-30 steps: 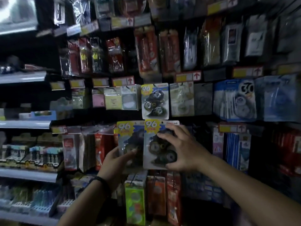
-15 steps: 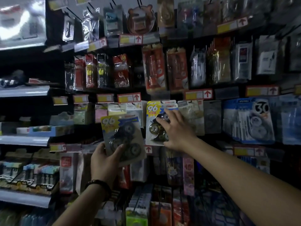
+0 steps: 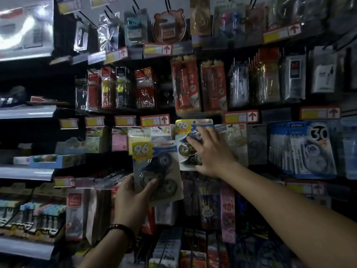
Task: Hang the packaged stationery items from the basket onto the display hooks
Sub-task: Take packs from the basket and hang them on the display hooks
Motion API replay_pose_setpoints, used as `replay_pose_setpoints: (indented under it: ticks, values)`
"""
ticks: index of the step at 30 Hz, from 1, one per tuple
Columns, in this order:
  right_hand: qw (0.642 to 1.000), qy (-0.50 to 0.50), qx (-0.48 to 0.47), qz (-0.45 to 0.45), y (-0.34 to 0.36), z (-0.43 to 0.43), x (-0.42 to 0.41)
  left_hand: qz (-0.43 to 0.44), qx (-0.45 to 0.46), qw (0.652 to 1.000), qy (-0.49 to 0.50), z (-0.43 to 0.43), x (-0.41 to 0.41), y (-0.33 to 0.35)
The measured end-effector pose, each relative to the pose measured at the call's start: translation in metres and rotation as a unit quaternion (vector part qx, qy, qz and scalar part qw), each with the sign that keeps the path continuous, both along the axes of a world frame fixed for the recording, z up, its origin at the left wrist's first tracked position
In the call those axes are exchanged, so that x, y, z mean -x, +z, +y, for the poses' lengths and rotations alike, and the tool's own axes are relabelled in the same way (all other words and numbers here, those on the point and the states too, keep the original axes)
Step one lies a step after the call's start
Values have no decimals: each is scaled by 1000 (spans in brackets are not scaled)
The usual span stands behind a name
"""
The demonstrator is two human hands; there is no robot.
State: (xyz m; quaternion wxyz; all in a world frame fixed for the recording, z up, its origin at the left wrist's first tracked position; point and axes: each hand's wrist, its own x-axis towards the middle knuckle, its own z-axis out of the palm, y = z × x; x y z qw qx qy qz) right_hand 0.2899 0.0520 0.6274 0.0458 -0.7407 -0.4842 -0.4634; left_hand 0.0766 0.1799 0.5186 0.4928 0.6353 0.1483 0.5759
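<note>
On left pack (image 3: 154, 167) and right pack (image 3: 183, 132) stands "96".

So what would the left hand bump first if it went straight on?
Probably the pale yellow hanging packet, touched first by the blue-and-yellow 96 card that the left hand holds; depth unclear.
</note>
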Motion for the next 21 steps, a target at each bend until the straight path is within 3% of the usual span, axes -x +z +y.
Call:
replay_pose_setpoints:
  ticks: [17, 21]
  values:
    - [997, -38, 53, 33, 1, 3, -1, 13, 13, 1000, -13, -2, -10, 3]
    - [997, 69, -35, 12, -13, -5, 4, 8, 27, 999, -30, -3, -15, 7]
